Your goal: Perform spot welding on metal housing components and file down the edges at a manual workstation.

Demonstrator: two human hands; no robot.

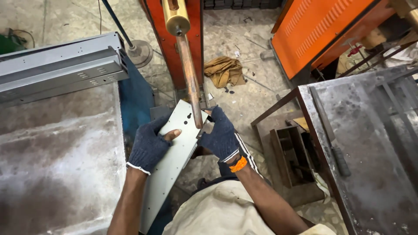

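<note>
Metal panel [174, 152] held centre, left hand [148, 146] on its left edge, right hand [221, 137] on right. Welder rod [190, 76] over panel's top end. Stacked channels [56, 69] on left table [56, 165]; file [328, 130] on right table [374, 143]. Rag [224, 70] on floor behind.

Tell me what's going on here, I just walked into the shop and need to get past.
A person in dark knit gloves holds a long grey sheet-metal panel with both hands. The left hand grips its left edge and the right hand steadies its upper right corner. The panel's top end sits under the copper rod of an orange machine. More grey metal channels lie stacked on the table to the left, and a steel bench stands to the right.
</note>
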